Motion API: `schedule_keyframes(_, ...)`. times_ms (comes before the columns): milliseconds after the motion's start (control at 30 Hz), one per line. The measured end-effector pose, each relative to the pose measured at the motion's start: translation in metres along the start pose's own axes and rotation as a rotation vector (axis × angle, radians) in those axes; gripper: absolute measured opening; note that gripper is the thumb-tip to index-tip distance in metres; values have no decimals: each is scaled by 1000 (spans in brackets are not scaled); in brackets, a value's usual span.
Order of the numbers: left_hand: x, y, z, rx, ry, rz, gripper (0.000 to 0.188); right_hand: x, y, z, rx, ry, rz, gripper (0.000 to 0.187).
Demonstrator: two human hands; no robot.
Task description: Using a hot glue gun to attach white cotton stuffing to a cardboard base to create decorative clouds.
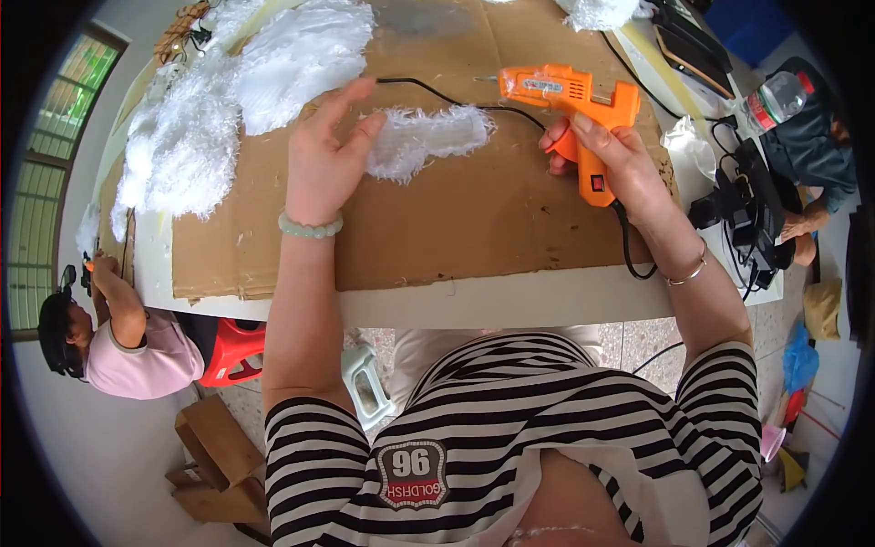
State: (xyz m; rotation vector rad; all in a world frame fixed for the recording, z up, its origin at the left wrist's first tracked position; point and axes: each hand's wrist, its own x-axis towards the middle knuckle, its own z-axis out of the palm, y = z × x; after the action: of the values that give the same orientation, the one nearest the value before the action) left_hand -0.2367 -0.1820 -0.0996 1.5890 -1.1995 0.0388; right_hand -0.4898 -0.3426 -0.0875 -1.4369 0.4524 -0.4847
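My right hand is wrapped round the handle of an orange hot glue gun, fingers at its trigger. The gun's metal nozzle points left above the cardboard, and a black cord hangs from the handle's base. My left hand has its thumb and fingers apart, with nothing visible in it. Beside its thumb lies a strip of white fringed fluffy material on the cardboard sheet. Whether the hand touches the strip I cannot tell. Beyond the left hand sits a larger white fluffy piece.
More white fluff is heaped at the left. On the right side are a plastic bottle, a crumpled white tissue and black plugs with cables. One person sits at the left, another at the right. Cardboard boxes stand on the floor.
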Motion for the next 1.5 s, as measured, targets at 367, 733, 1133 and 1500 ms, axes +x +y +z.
schedule_keyframes(367, -4, 21, 16, 239, -153, 381, 8, -7, -1, -18, -272, -139, -15, 32)
schedule_keyframes(733, -11, 14, 17, 342, -250, 361, 17, -11, -8, 1, -526, -76, 40, 28)
schedule_keyframes(1133, -12, 10, 18, 348, -242, 341, 17, -4, -7, 4, -659, -43, 73, 28)
schedule_keyframes(1500, -11, 9, 16, 341, -264, 314, 17, -5, -5, 2, -660, -28, 105, 27)
